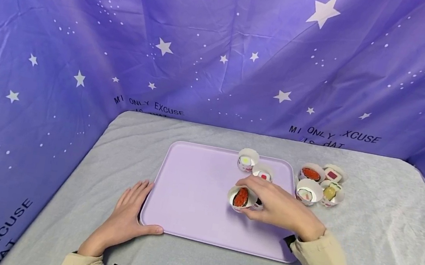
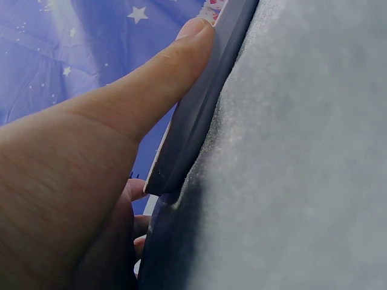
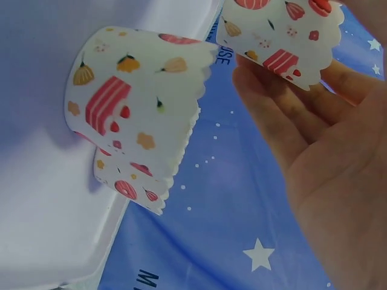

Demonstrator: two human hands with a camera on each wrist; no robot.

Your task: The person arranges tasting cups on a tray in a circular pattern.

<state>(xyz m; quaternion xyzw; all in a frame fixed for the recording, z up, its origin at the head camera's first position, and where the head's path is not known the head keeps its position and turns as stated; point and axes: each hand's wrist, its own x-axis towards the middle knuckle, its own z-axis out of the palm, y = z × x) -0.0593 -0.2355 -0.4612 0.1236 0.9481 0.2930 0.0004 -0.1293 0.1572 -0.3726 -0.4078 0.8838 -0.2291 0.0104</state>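
Observation:
My right hand [image 1: 279,205] holds a paper baking cup [image 1: 233,197] between thumb and fingers over the right half of a lilac tray [image 1: 195,193]. Inside that cup is a red-topped sushi piece [image 1: 241,197]. In the right wrist view the held cup [image 3: 272,36] shows a cake-and-flower print, apart from two cups below. My left hand [image 1: 125,215] rests at the tray's near left corner, fingers extended along the left side and thumb along the front edge. In the left wrist view, the thumb [image 2: 163,72] touches the tray's rim [image 2: 199,115].
On the tray's far right stand a cup with a yellow-centred piece [image 1: 247,161] and one with a red-centred piece [image 1: 263,174], partly behind my right hand. Several filled cups [image 1: 309,192] cluster right of the tray on a grey cloth [image 1: 377,237]. A purple star curtain [image 1: 206,59] hangs behind.

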